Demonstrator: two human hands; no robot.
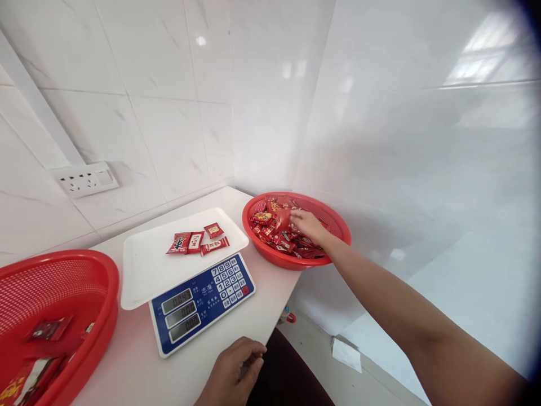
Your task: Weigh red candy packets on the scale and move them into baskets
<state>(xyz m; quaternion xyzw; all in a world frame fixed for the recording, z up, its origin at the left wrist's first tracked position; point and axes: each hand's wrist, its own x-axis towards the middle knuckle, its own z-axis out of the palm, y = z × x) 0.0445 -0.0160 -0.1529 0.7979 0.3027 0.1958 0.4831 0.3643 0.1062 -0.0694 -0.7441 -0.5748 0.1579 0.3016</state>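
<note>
My right hand (307,224) reaches into a round red plastic basket (274,258) at the back corner of the table. Its fingertips are on a plain red snack packet (282,220), slightly blurred, above a heap of small red-wrapped packets. My left hand (236,365) rests by the table's front edge, fingers loosely curled toward the thumb, with nothing visible in it. Between the baskets stands a blue and white weighing scale (203,301). On its white tray (147,265) lie several red packets, one of them a square packet (213,230) set apart. The display seems to read 0.043.
A second red basket (110,299) with a few packets in it stands at the left front. White walls close off the back and right sides. A wall socket (87,179) is at the left. The white table (279,287) ends at the right above the floor.
</note>
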